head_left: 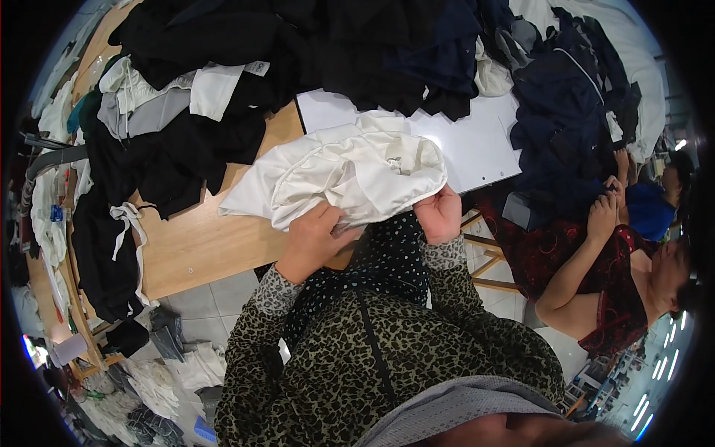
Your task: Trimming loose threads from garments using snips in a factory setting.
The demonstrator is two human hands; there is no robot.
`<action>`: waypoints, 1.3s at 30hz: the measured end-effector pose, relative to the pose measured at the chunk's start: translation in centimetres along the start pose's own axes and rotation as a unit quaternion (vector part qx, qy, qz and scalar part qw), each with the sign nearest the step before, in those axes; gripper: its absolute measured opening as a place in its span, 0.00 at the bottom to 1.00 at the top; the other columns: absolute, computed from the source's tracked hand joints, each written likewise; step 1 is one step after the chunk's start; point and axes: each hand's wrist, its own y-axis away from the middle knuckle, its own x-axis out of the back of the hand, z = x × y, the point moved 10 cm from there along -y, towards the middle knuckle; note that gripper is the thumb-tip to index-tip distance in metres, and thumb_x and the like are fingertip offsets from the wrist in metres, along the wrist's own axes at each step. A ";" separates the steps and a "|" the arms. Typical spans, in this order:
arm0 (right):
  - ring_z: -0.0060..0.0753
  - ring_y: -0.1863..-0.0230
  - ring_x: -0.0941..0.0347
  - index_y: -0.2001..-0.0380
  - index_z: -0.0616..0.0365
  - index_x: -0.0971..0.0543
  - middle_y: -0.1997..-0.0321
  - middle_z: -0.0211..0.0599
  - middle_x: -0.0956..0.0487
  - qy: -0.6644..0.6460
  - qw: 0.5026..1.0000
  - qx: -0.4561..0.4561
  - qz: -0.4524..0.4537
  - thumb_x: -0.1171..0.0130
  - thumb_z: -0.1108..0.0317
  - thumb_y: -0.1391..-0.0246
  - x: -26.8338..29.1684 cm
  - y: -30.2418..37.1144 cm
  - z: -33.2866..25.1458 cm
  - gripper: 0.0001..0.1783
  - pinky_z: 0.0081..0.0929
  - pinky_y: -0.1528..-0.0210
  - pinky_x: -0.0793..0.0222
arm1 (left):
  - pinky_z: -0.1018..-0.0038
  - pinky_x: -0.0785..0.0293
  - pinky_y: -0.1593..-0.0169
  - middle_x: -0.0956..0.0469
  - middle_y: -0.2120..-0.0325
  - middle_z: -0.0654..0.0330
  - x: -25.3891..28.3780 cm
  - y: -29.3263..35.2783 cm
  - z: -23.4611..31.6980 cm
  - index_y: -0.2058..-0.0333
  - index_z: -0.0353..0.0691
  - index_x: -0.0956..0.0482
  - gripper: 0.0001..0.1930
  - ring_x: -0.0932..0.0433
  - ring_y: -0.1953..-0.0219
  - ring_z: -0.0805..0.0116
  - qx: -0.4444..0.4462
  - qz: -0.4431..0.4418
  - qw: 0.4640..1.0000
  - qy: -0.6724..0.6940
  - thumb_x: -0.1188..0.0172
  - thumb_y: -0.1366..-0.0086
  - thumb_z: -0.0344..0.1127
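A crumpled white garment (328, 167) is spread over the near edge of the table, with a seam running across it and an opening at its right end. My left hand (309, 240) is closed on its lower edge, thumb toward the right, and some fingertips are hidden by cloth. At the right end, my right hand (439, 213) pinches the rim of the opening, its fingers partly under the fabric. Beneath the garment's right part lies a white board (484, 156).
Dark garments (320, 48) are heaped at the back of the wooden table (186, 249), with black clothes (108, 253) on the left. Navy garments (555, 112) are piled on the right. A seated person (573, 290) in dark red works close by at right. Cloth bundles (167, 380) lie lower left.
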 end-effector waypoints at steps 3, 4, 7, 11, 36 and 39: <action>0.49 0.38 0.42 0.44 0.70 0.40 0.39 0.54 0.39 0.006 1.000 -0.012 -0.017 0.69 0.72 0.40 -1.2 1.1 1.2 0.22 0.46 0.35 0.49 | 0.77 0.29 0.72 0.31 0.59 0.57 2.5 -1.1 1.4 0.56 0.37 0.28 0.25 0.26 0.73 0.70 0.059 0.099 0.986 0.119 0.31 0.52 0.40; 0.49 0.40 0.40 0.45 0.71 0.39 0.41 0.54 0.37 0.015 1.000 -0.008 -0.016 0.68 0.71 0.40 -1.1 1.3 1.5 0.21 0.46 0.37 0.45 | 0.77 0.29 0.72 0.31 0.59 0.57 2.1 -1.5 1.8 0.56 0.37 0.28 0.25 0.26 0.73 0.70 0.061 0.101 0.986 0.119 0.31 0.52 0.40; 0.46 0.44 0.36 0.47 0.68 0.36 0.44 0.50 0.33 -0.092 0.965 -0.112 -0.221 0.66 0.68 0.39 -0.9 0.5 3.0 0.21 0.45 0.39 0.43 | 0.82 0.33 0.69 0.26 0.65 0.59 -1.7 -3.3 1.1 0.61 0.34 0.24 0.16 0.30 0.74 0.78 0.133 0.040 0.945 0.298 0.36 0.46 0.35; 0.53 0.46 0.35 0.48 0.71 0.36 0.45 0.55 0.33 -0.091 0.952 -0.158 -0.245 0.65 0.67 0.40 -0.9 0.9 3.5 0.21 0.49 0.42 0.39 | 0.84 0.36 0.70 0.26 0.77 0.68 -5.6 -3.1 -1.3 0.68 0.31 0.25 0.07 0.33 0.74 0.83 0.250 0.002 0.835 0.490 0.41 0.41 0.30; 0.50 0.37 0.45 0.42 0.69 0.42 0.38 0.55 0.41 -0.185 0.938 -0.203 -0.212 0.68 0.72 0.40 -0.5 0.7 3.8 0.23 0.48 0.35 0.50 | 0.86 0.38 0.72 0.29 0.78 0.71 -6.7 -3.5 -4.6 0.70 0.33 0.25 0.07 0.35 0.76 0.85 0.254 -0.003 0.875 0.412 0.41 0.42 0.32; 0.48 0.38 0.44 0.42 0.67 0.42 0.38 0.53 0.41 -0.175 0.931 -0.193 -0.257 0.67 0.67 0.37 -2.1 1.3 3.7 0.23 0.45 0.35 0.50 | 0.86 0.38 0.72 0.30 0.78 0.72 -6.0 -3.5 -4.0 0.70 0.33 0.25 0.07 0.36 0.76 0.85 0.257 0.024 0.860 0.439 0.41 0.42 0.32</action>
